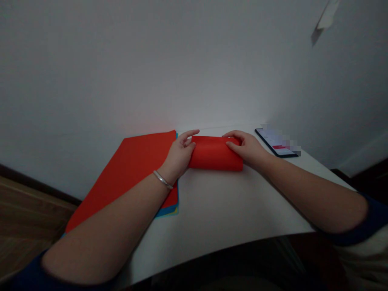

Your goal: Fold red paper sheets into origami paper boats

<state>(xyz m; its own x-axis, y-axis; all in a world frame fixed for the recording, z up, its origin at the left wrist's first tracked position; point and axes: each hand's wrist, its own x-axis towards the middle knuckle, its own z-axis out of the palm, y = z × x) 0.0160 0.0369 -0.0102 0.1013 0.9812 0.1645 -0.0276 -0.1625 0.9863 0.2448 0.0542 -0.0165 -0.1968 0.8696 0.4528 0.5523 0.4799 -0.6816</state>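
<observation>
Head view: red paper [216,155], seemingly folded, long axis running left-right.

On the near side of the red paper [216,155], the table [218,210] is offering free room; the wall [194,60] is blocking behind, a paper stack [136,159] left, a phone [274,142] right.
</observation>
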